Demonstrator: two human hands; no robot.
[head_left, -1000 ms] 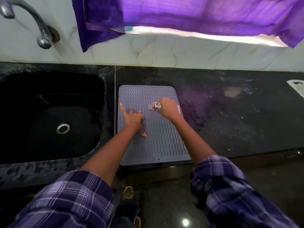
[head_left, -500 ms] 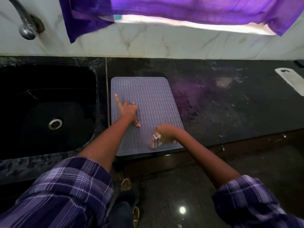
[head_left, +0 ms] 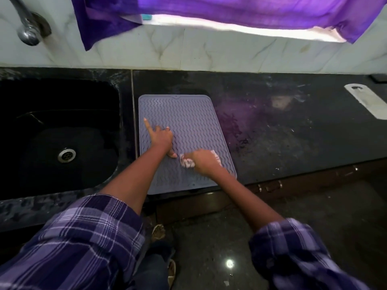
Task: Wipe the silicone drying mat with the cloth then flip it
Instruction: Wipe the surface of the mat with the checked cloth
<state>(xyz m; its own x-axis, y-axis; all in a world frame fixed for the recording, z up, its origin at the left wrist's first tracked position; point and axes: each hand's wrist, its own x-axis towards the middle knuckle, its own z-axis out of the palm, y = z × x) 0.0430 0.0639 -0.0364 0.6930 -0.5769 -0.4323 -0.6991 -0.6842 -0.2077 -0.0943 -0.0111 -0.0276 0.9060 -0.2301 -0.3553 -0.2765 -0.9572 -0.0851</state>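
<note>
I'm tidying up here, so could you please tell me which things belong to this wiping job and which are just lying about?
Job: mat, cloth, left hand pressing on the mat, right hand holding the cloth.

Lying about: tap, sink, purple towel, white board.

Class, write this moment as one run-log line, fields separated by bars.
step: wiping | left hand: pressed on silicone mat | right hand: rubbing cloth on near right part | mat: flat on counter, not flipped
</note>
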